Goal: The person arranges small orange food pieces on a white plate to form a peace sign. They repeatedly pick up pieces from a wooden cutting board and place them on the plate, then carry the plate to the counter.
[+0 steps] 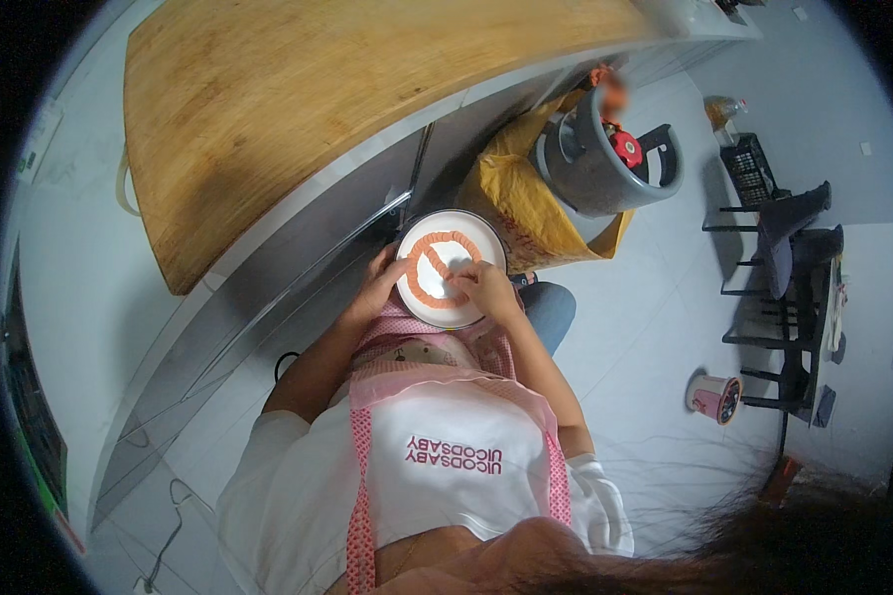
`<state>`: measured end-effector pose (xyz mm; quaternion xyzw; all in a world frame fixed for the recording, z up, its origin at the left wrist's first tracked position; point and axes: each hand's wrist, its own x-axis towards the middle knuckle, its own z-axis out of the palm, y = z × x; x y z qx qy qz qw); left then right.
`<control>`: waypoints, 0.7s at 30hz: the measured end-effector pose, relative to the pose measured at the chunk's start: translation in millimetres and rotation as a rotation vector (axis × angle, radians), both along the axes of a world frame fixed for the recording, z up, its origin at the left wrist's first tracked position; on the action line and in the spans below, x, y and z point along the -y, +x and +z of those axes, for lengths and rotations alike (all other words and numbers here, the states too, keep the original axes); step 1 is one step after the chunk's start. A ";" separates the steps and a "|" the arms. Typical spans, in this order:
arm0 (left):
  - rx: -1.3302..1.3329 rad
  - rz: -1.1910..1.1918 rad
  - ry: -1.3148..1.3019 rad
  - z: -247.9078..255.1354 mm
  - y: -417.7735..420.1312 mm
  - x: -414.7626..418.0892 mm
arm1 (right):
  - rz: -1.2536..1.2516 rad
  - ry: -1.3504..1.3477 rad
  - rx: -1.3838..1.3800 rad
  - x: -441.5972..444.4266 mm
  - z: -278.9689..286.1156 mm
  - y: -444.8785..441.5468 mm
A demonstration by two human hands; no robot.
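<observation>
A white round plate with a dark rim (452, 220) rests at my lap, over a pink checked apron (394, 321). Orange-pink sliced pieces (423, 288), perhaps sausage, overlap in a ring on it, with a short slanting row inside. My left hand (381, 281) grips the plate's edge at the picture's left, thumb over the rim. My right hand (484, 286) reaches over the opposite side, its fingertips at the lower end of the inner row. Whether a slice is between those fingertips cannot be told.
Ahead is a counter with a large wooden board (268, 134) above dark cabinet fronts (320, 216). A grey gas cylinder (588, 163) stands in a yellow sack (506, 197) close beside the plate. Farther right are dark chairs (781, 238), a black crate (746, 169) and a bucket (711, 398).
</observation>
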<state>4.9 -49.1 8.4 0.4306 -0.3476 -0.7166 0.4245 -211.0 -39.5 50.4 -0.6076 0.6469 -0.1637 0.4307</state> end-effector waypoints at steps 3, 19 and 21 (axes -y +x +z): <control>-0.011 0.000 -0.002 0.7 -0.8 -0.5 | 0.012 -0.032 -0.035 1.2 -2.7 0.4; 0.003 -0.003 -0.013 -2.9 -1.3 0.0 | 0.029 -0.155 -0.109 0.9 0.3 5.8; 0.013 -0.005 -0.016 0.2 -1.3 -0.1 | 0.021 -0.129 -0.131 1.1 -1.5 6.1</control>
